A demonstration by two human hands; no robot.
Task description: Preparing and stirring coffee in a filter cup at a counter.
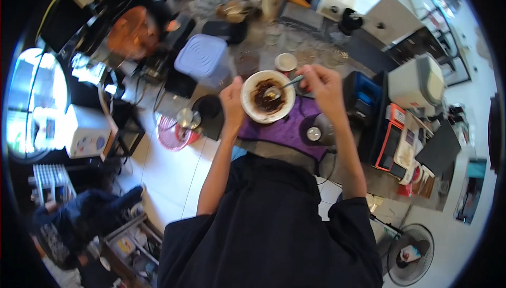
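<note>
My left hand grips the left rim of a white bowl, which is tilted toward the camera. Dark brown residue is smeared over the inside of the bowl. In my right hand is the handle of a metal spoon, its tip down in the brown stuff. Just beyond the bowl stands a small round container with a pale top. Below the bowl a purple cloth lies on the counter, partly hidden. A dark cylinder with a shiny round top rests on the cloth near my right forearm.
A clear container with a whitish lid stands at the left, near a black round item. A pink basket is on the floor. Dark machines and a blue item stand at the right. A person in dark clothing is at lower left.
</note>
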